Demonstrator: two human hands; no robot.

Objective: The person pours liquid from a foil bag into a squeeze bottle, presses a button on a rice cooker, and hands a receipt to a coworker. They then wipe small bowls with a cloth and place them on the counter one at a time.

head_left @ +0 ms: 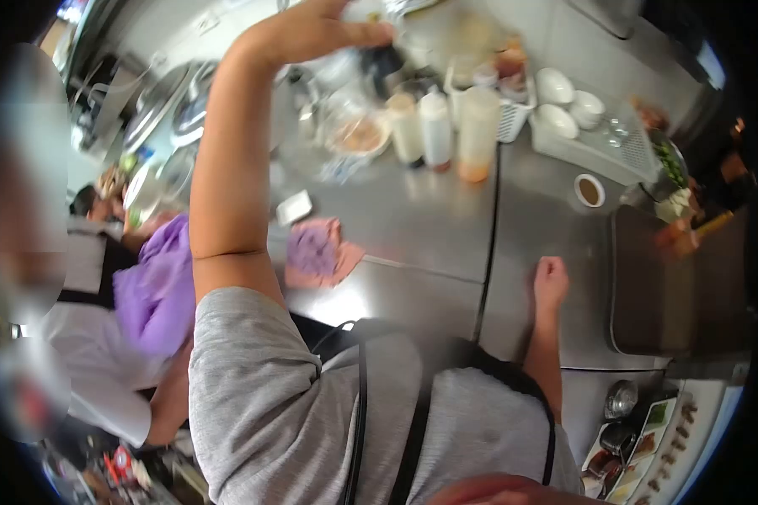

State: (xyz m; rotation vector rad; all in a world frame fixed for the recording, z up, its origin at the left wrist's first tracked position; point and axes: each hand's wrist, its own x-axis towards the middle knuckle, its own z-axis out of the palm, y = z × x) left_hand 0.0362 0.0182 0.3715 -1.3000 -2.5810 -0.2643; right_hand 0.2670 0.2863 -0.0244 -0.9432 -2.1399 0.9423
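My left hand (324,32) is raised at the top of the view, arm stretched out over the counter. Its thumb points right, apart from the fingers, which the frame edge partly cuts off; I see nothing held. Below and right of it stand squeeze bottles: a cream one (405,128), a white one (436,130) and a tall translucent one with orange contents (477,135). My right hand (552,282) is curled into a fist low over the steel counter (421,227), nothing showing in it. Nearest to it are a dark brown board (661,282) and a small sauce bowl (589,191).
A folded pink and purple cloth (316,251) and a small white block-like item (294,207) lie on the counter. White bowls (556,122) sit in a white basket (564,151) at right. A co-worker with a purple cloth (160,282) stands close at left.
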